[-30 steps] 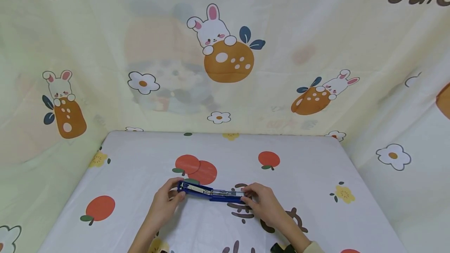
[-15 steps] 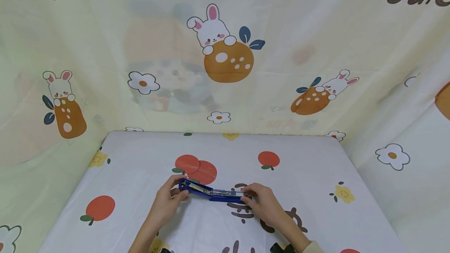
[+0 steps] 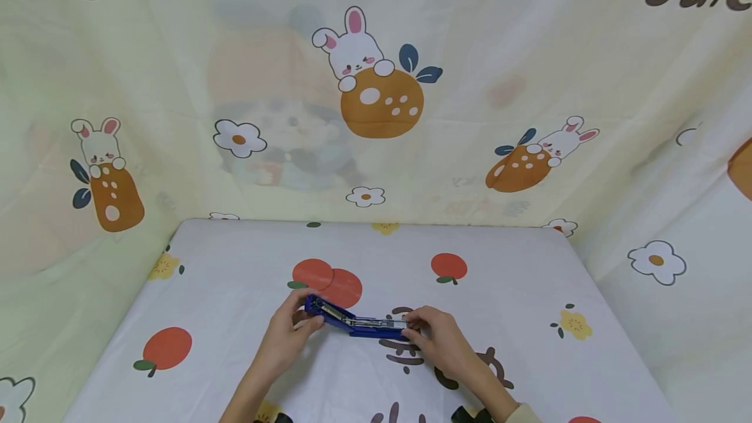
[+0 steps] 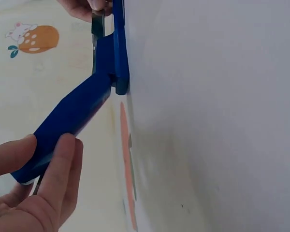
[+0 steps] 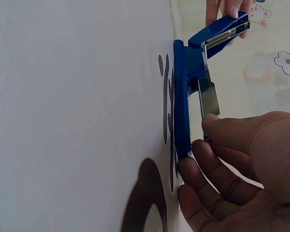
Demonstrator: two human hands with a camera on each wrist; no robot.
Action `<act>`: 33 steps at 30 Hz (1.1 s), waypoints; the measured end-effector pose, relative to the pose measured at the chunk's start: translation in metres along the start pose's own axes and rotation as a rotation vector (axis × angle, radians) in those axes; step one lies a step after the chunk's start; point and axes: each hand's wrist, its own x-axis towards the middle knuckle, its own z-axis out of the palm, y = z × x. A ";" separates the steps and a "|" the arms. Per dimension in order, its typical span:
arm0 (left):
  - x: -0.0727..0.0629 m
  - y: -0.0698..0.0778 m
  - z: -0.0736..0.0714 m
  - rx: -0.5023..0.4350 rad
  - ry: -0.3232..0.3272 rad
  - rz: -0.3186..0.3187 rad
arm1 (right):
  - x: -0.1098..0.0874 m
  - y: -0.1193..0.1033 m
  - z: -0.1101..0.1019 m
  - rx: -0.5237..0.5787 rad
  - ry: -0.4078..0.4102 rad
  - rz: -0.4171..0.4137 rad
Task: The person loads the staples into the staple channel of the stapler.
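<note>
A blue stapler (image 3: pixel 376 328) lies across the table, its top arm swung back to the left so the metal staple channel shows. My left hand (image 3: pixel 288 331) grips the end of that raised arm between thumb and fingers; the left wrist view shows the arm (image 4: pixel 70 116) tilted up off the table. On the other side my right hand (image 3: pixel 437 338) pinches the end of the metal magazine (image 5: pixel 210 94) with thumb and fingers. The blue base (image 5: pixel 182 106) stands along the tabletop, with other right fingertips at its end.
The table (image 3: pixel 517 292) wears a white cloth printed with fruit and flowers. Hanging cream curtains (image 3: pixel 264 70) with rabbit prints enclose its back and sides. Dark straps (image 3: pixel 472 415) show at the bottom edge near the wrists.
My left hand has moved slightly right and up, tilting the stapler's top arm more steeply. My right hand and the base have stayed in place.
</note>
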 end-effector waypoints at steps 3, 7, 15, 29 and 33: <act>0.000 0.002 0.002 0.039 0.003 0.011 | 0.000 0.000 0.000 0.000 -0.001 0.002; 0.001 0.005 0.004 0.050 -0.007 0.032 | 0.000 -0.001 0.000 0.002 -0.001 0.006; 0.002 0.007 0.008 0.051 -0.031 0.043 | -0.001 -0.002 0.001 0.006 -0.004 0.005; 0.004 0.010 0.011 0.073 -0.046 0.025 | -0.001 -0.002 0.000 0.015 -0.002 0.003; 0.004 0.010 0.012 0.072 -0.047 0.025 | -0.001 0.000 0.001 0.018 -0.002 0.000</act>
